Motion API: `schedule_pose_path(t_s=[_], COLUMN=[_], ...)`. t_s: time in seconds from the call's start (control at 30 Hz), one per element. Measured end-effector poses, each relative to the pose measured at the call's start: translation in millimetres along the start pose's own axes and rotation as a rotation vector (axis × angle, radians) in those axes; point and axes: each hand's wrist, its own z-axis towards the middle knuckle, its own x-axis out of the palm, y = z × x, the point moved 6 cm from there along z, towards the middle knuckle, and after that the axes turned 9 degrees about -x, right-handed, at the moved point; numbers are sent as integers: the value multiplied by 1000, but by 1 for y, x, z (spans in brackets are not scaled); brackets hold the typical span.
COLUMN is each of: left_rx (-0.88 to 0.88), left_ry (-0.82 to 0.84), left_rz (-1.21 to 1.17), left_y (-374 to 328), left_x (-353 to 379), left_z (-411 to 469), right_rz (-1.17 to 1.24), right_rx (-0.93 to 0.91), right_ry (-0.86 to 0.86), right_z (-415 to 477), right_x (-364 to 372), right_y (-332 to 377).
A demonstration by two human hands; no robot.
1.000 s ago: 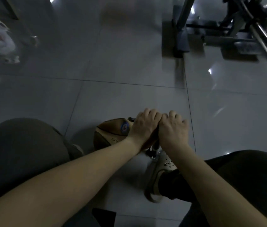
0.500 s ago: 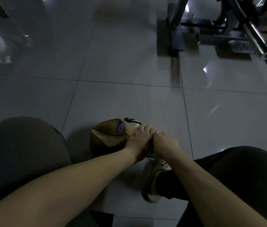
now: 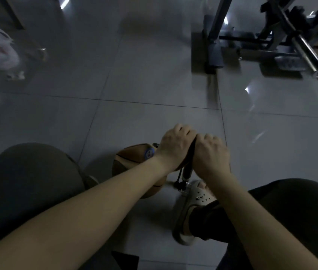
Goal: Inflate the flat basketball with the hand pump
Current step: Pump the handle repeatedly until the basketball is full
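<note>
While the left hand (image 3: 173, 147) and right hand (image 3: 210, 154) clench the handle of the hand pump (image 3: 187, 168) at lower centre, strokes should run straight and full, barrel upright; the flat basketball (image 3: 132, 156) lies on the floor (image 3: 154, 84) just left. Half a second earlier the hands sat lower; the barrel now shows.
</note>
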Motion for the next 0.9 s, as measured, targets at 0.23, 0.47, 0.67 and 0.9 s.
schedule_pose_path(t_s=[0.23, 0.47, 0.67, 0.9], left_rx=[-64, -30, 8, 22], left_ry=[151, 390, 611, 304], left_rz=[122, 160, 148, -50], left_y=[13, 5, 3, -3], left_x=[61, 82, 54, -43], left_z=[-32, -55, -46, 19], right_rz=[-24, 34, 254, 193], right_rx=[-12, 52, 61, 29], right_ry=[259, 571, 525, -138], right_z=[-10, -23, -38, -11], right_x=[63, 100, 68, -37], right_y=[3, -3, 9, -4])
